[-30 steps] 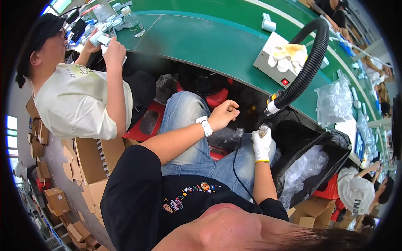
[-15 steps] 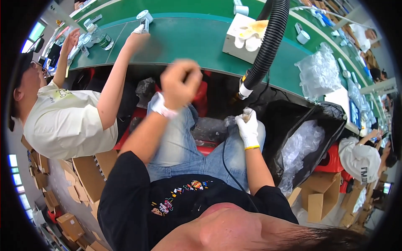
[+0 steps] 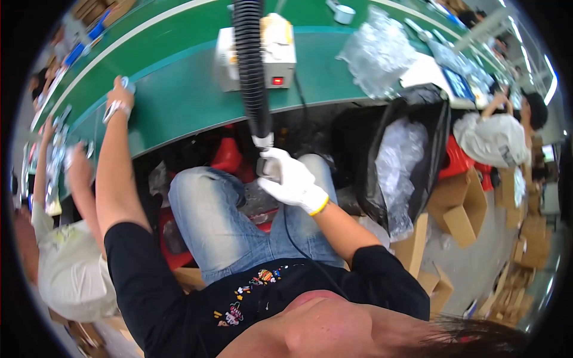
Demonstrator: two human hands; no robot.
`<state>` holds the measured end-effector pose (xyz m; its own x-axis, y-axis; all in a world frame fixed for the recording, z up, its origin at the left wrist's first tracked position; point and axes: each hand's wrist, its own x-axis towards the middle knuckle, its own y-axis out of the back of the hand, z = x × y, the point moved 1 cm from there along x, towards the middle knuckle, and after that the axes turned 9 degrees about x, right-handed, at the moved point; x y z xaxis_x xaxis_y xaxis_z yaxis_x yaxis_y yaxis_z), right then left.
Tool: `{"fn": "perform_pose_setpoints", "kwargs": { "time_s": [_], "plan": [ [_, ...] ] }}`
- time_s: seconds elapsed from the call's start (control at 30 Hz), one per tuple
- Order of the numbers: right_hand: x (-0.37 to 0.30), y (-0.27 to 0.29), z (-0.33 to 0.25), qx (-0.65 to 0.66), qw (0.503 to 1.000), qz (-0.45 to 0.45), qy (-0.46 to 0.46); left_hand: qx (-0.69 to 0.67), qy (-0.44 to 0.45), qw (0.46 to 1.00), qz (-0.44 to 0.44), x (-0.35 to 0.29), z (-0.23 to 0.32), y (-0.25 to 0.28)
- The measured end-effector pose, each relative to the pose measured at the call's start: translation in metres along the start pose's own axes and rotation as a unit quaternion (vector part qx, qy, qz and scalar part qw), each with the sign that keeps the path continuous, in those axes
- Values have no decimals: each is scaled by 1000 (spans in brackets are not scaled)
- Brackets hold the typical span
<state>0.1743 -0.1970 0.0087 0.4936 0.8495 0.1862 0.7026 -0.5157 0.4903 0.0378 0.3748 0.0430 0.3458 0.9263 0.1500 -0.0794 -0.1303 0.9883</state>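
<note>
My left hand [image 3: 121, 97], bare with a white band at the wrist, reaches to the far left over the green workbench [image 3: 179, 89]. Its fingers close on a pale, round-headed item [image 3: 129, 85], mostly hidden by the hand. Above my lap, my right hand [image 3: 290, 179] wears a white glove with a yellow cuff. The gloved fingers curl round a small dark grey object [image 3: 270, 169] whose kind I cannot make out. Just above them ends a black corrugated hose [image 3: 250, 71] with a white collar; whether the glove touches it I cannot tell.
A grey box [image 3: 280, 65] with a lit red switch stands behind the hose, a yellowed glove on top. Clear plastic bags [image 3: 379, 53] and a white cup-shaped part [image 3: 343, 14] lie right. A black bin bag [image 3: 439, 131] hangs at the bench edge. A co-worker's arm [image 3: 80, 173] is close left.
My view has turned right. My left hand has swung from above my lap out to the pale item on the bench. My right hand has risen from my thigh toward the hose end.
</note>
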Motion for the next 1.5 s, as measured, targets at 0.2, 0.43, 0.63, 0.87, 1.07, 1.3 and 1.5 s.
{"fn": "perform_pose_setpoints", "kwargs": {
  "time_s": [0.2, 0.43, 0.63, 0.87, 1.07, 1.3, 1.5],
  "plan": [
    [40, 5, 13, 641, 699, -192, -251, -567, -185, 801, -38, -214, 85, 102],
    [-58, -2, 34, 256, 959, -2, -121, -834, 17, 420, -358, -387, 189, 34],
    [-69, 8, 1, 85, 992, 65, -61, -840, -25, 468, -274, -392, 204, 16],
    [-47, -8, -4, 157, 979, 51, -119, -842, -29, 504, -191, -379, 196, 14],
    [-39, -22, 5, 203, 973, 29, -105, -844, -31, 508, -169, -374, 172, 23],
    [-39, -23, -26, 110, 989, 73, -71, -844, -39, 497, -198, -372, 164, 26],
    [-8, -36, -28, 239, 959, 144, -52, -760, -187, 613, -107, -394, 171, 7]
  ]
}}
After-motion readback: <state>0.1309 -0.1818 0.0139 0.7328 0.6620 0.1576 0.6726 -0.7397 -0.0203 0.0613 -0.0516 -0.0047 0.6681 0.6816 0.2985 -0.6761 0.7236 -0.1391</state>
